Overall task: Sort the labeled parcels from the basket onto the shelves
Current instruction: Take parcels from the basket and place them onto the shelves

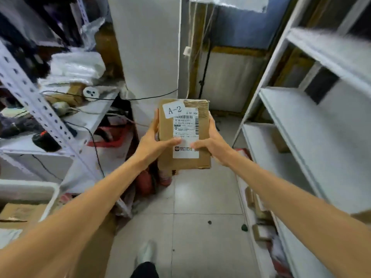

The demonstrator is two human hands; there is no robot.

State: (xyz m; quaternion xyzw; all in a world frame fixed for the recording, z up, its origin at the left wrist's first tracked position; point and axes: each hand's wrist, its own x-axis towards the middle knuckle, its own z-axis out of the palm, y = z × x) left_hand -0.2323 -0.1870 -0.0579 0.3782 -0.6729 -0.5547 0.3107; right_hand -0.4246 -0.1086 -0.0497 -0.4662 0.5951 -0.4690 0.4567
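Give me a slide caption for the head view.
Left hand and right hand hold parcel labeled A-2 beside white shelves.

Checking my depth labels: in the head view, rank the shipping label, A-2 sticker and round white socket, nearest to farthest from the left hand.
1. Shipping label: on the parcel, touched by the left hand.
2. A-2 sticker: parcel's upper-left corner.
3. Round white socket: on the left shelf.

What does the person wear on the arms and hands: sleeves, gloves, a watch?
Nothing visible: the left hand and right hand are ungloved, with no rings or watch seen, and the left forearm and right forearm are uncovered to the picture's edge; no sleeve shows.
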